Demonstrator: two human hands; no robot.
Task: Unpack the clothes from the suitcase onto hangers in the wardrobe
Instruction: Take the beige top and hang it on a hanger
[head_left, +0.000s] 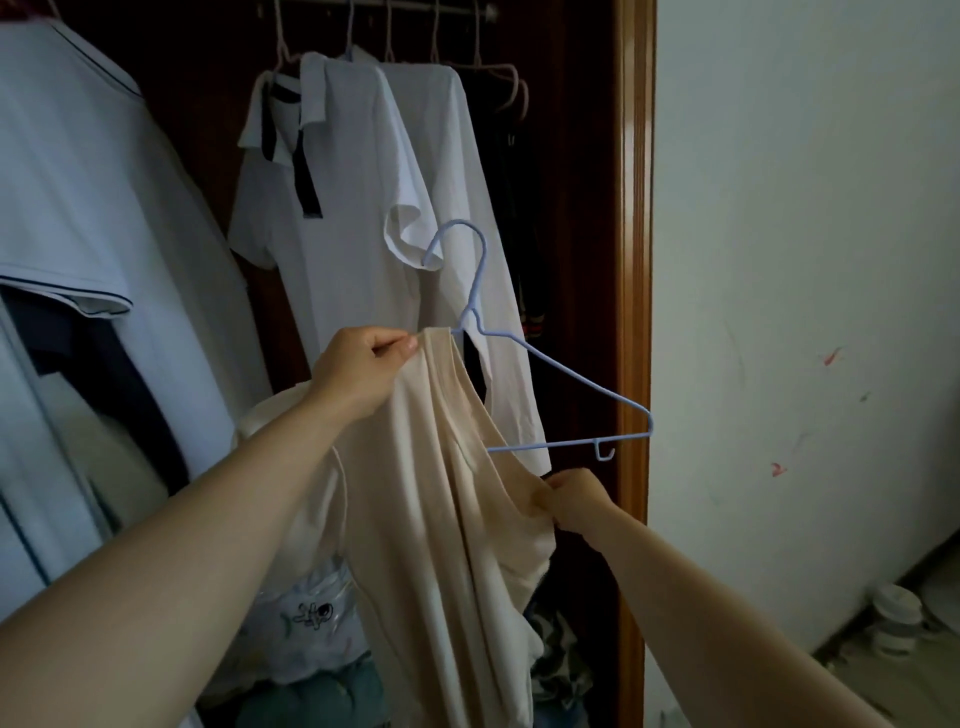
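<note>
Centrally, a beige garment (436, 519) hangs partly threaded onto a pale blue wire hanger (524, 353), held up in front of an open wardrobe. The left hand (363, 369) pinches the top edge of the beige fabric between thumb and fingers (400, 345), just beside the hanger's neck, fingers closed on the cloth. The right hand (576, 501) is lower and to the right, fingers curled and clamped on a bunched fold of the same garment, just below the hanger's bottom bar. The hanger's left shoulder is covered by the fabric; its right shoulder, the right part of the bottom bar and a small notch hook near the right corner are bare. The hanger is tilted, its hook pointing up and left, apart from the rail.

Behind, a metal rail (457, 8) runs across the top of the wardrobe and carries several hangers. A white polo shirt with dark trim (311, 197) hangs from it, with a second white shirt (457, 182) just beside it on the right; darker clothing hangs further right, too dim to identify. At far left a large white T-shirt (67, 182) with dark-edged sleeve fills the frame edge. The wooden wardrobe frame (634, 260) stands to the right, next to a pale wall (805, 260) bearing small red marks. Folded clothing lies low in the wardrobe, partly hidden by the garment.
</note>
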